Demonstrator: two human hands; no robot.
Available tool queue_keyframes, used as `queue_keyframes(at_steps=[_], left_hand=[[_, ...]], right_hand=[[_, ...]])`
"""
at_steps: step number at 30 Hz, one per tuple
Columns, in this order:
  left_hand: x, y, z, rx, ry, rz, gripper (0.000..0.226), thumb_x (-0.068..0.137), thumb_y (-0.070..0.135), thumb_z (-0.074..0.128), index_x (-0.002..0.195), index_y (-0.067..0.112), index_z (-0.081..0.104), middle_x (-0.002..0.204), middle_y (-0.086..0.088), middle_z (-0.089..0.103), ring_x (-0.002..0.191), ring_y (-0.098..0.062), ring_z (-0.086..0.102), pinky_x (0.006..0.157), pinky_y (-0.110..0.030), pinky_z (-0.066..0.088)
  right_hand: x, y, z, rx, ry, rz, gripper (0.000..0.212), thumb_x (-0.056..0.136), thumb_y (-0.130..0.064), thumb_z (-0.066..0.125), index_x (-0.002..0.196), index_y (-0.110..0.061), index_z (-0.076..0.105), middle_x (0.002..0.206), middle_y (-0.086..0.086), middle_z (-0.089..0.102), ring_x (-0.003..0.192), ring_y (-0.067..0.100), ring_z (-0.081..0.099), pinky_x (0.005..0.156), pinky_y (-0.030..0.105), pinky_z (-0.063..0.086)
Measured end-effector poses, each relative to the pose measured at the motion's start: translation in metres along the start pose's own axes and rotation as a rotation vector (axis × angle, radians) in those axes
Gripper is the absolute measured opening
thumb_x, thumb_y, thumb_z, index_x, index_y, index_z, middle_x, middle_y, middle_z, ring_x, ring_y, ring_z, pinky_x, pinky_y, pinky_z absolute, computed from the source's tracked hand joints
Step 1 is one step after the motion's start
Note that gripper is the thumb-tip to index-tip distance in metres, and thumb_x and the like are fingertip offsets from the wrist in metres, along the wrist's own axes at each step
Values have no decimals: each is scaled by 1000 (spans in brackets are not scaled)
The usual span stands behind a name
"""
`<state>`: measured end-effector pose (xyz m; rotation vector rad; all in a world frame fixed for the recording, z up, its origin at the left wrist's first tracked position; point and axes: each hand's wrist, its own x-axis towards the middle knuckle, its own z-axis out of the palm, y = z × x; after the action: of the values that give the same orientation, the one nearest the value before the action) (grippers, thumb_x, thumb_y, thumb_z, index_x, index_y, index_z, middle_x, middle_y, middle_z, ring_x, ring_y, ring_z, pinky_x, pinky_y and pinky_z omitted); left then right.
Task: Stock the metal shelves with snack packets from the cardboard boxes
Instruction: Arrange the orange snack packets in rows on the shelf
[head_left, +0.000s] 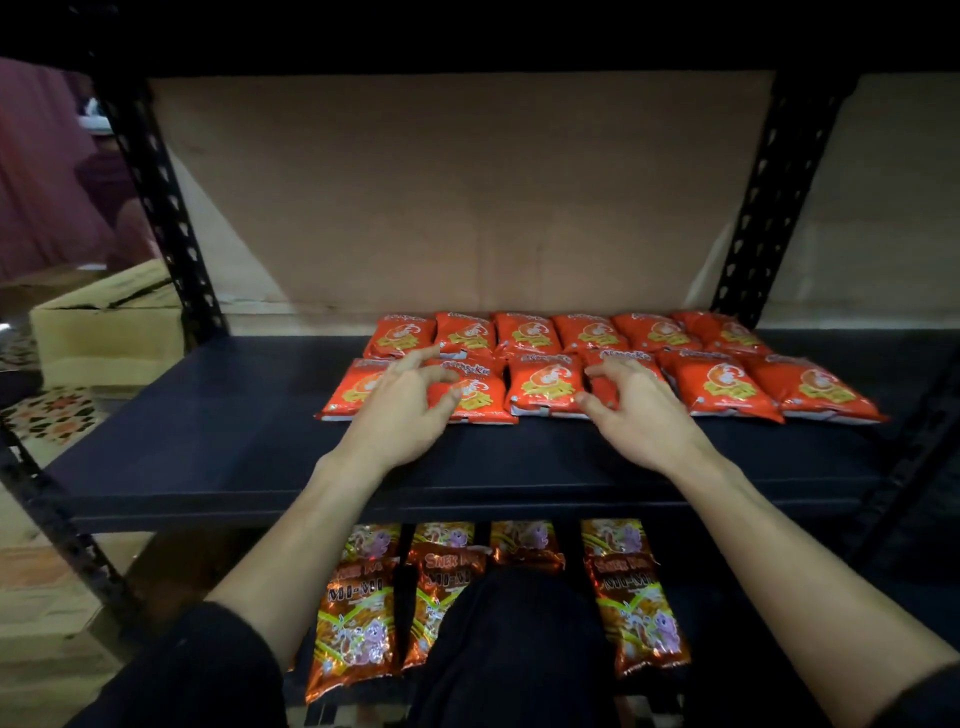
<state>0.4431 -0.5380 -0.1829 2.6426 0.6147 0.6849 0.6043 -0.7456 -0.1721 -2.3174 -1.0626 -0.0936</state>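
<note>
Two rows of red packets (722, 387) are filling the shelf's (208, 431) right part. The right hand (636, 415) is pinching one in its fingers; the left hand (400, 410) is curling over another, grip unclear

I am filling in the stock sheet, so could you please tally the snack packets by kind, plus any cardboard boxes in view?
Red-orange glossy snack packets on the upper shelf: 12, two partly under the left hand and right hand
Orange-brown foil snack packets on the lower shelf: 7 in view; a dark knee hides part of that shelf
Brown cardboard box: 1
Total: 20
</note>
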Motion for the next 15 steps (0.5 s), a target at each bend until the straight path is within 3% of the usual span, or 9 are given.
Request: queue_keyframes(at_steps=[6,9,12,14,15], left_hand=[[-24,75,42,-210,-110,132,24,97,34,57,117,25,67,141,11,48,123,-10,48,98,-27,41],[-38,120,75,-276,-191,214,27,97,33,57,120,23,67,136,15,51,118,-7,51,95,-24,41],[-51,157,101,-332,-246,299,24,96,28,60,116,19,69,127,15,57,103,0,58,79,-3,35],[-61,183,127,-355,-319,359,20,95,25,62,112,18,71,121,13,61,96,-1,60,76,-3,37],[-65,195,141,-357,-365,389,19,94,25,62,110,19,71,120,12,62,96,-2,61,80,-9,42]], right_hand=[[-58,45,-34,8,42,119,46,96,-37,61,138,-19,55,145,1,50,134,22,45,107,33,36],[-99,77,-52,4,59,190,43,96,-38,61,136,-21,57,146,-1,49,120,17,52,99,27,38],[-135,102,-64,-17,56,242,41,96,-35,62,134,-19,59,142,0,51,105,14,56,90,17,33],[-165,127,-69,-31,50,297,39,96,-32,63,132,-16,60,139,4,54,110,18,58,87,13,30],[-181,140,-71,-30,49,333,39,96,-31,63,132,-15,60,138,5,55,113,20,58,88,14,30]])
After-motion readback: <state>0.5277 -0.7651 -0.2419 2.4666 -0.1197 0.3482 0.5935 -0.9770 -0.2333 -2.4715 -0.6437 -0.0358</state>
